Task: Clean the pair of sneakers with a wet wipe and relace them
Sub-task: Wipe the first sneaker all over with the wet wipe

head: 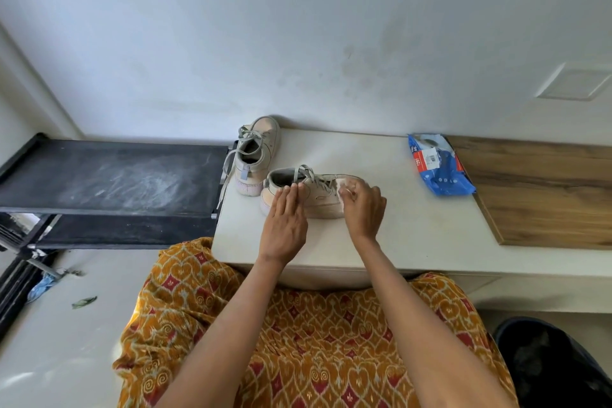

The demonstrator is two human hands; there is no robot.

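The person wore a loose garment [318,341] of mustard-orange cloth that covered the lap in the near part of the scene. The cloth was printed with pale curling heart shapes and with dark red diamonds, each diamond bearing a small light motif. Both forearms were bare, with no sleeve in view. A ring [350,190] showed on a finger of the right hand [362,209].

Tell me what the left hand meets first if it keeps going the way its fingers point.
The left hand already rests its fingertips on the near sneaker's collar; pushed on, it likely crosses the shoe opening, then bare table.
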